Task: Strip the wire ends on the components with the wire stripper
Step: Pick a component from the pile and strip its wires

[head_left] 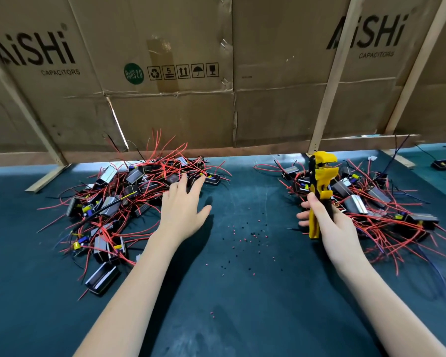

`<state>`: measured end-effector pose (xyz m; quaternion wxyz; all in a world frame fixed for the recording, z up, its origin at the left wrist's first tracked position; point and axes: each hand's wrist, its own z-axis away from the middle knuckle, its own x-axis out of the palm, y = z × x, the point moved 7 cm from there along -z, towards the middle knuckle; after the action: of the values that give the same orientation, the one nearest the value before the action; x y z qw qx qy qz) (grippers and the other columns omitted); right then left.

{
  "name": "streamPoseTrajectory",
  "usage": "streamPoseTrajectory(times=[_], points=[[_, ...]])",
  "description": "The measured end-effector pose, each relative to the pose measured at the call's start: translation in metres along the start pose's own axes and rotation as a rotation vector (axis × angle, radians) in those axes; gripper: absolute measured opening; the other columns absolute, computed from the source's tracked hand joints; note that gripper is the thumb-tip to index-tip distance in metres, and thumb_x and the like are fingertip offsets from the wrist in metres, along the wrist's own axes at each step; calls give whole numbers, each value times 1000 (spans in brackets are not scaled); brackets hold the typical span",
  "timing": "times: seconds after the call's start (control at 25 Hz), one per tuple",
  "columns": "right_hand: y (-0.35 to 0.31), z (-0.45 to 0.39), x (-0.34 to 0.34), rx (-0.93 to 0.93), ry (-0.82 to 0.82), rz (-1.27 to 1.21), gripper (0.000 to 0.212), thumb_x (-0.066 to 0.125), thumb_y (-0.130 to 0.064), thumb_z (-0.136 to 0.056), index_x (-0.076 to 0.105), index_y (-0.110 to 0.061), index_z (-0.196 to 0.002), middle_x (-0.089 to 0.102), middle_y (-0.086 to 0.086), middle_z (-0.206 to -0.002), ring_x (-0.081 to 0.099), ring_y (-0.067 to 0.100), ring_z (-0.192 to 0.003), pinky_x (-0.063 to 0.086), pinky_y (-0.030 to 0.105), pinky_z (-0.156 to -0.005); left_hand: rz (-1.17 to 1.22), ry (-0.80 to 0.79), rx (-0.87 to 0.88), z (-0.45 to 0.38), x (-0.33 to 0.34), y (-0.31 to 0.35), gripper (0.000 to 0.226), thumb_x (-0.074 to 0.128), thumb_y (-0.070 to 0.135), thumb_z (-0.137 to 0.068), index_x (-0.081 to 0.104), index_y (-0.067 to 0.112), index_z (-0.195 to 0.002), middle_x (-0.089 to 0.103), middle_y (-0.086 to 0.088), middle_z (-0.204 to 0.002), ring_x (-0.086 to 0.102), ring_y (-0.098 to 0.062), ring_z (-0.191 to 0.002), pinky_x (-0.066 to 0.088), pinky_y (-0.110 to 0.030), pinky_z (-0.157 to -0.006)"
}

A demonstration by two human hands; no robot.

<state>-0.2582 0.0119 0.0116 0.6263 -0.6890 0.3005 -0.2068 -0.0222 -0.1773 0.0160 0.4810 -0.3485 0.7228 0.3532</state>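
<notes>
Gripping yellow wire stripper [321, 186] right, left fingers [188, 184] spread, cardboard [165, 60] reads "AiSHi CAPACITORS"

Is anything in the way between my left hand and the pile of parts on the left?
Nothing visible. The left hand is open, its fingertips already at the near edge of the left pile, with only bare green mat beneath it.

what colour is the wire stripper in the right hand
Yellow with black parts; the wire stripper shows best in the head view, held upright by the right hand.
</notes>
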Motion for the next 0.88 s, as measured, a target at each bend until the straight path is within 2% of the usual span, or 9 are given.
streamPoseTrajectory(times=[0.12,0.24,0.32,0.4,0.52,0.6,0.68,0.76,0.88], points=[[1,-1,0,-6,-1,3,55,55,-69,-72,70,-19,-90,74,4,-84,70,24,-83,51,47,-95,179,-119,-32,-2,14,5,68,58,43,-93,35,15,-150,22,-14,-160,18,-30,-146,20,-41,-116],[1,-2,0,1,-4,2,56,54,-69,-72,70,-19,-90,74,3,-84,70,24,-84,51,47,-95,183,-106,67,0,10,12,53,59,39,-93,52,9,-136,42,-4,-148,32,-24,-137,27,-37,-110],[2,-2,0,4,-7,-3,56,55,-70,-72,71,-19,-90,73,4,-85,70,25,-85,51,46,-95,129,-86,108,6,1,18,32,58,35,-94,64,14,-117,55,1,-133,46,-22,-125,34,-36,-101],[2,-2,-1,6,-7,-13,56,55,-69,-72,71,-19,-92,74,5,-86,70,25,-85,52,46,-94,88,-66,69,14,-11,15,19,56,29,-93,70,16,-94,68,1,-111,59,-24,-108,42,-35,-92],[1,-2,-2,6,-5,-27,58,56,-68,-70,70,-17,-94,73,7,-87,70,27,-85,53,46,-92,197,-116,-88,29,-23,-6,28,58,28,-89,67,15,-65,69,-1,-71,63,-26,-79,52,-36,-75],[2,-2,-1,7,-7,-30,61,57,-69,-68,70,-16,-94,73,8,-87,70,28,-86,53,45,-90,251,-46,-163,34,-34,-20,34,60,30,-89,63,16,-58,65,1,-63,61,-24,-73,51,-35,-71],[2,-1,-2,-2,-3,-26,58,57,-67,-69,70,-16,-93,73,8,-87,70,28,-85,53,45,-90,289,91,-187,35,-44,-25,23,63,27,-89,62,17,-68,62,3,-68,59,-23,-76,47,-34,-71],[1,-1,-1,-15,-7,-12,54,57,-65,-71,70,-17,-92,73,6,-85,70,26,-84,52,45,-91,354,130,-110,36,-46,-16,7,66,19,-87,63,17,-93,60,2,-83,57,-21,-81,47,-36,-77],[0,0,0,-43,-14,5,50,58,-64,-72,69,-18,-89,73,3,-82,70,24,-82,51,41,-88,337,-24,6,36,-29,-1,43,62,9,-89,58,21,-130,55,-3,-103,57,-25,-93,48,-39,-89]])
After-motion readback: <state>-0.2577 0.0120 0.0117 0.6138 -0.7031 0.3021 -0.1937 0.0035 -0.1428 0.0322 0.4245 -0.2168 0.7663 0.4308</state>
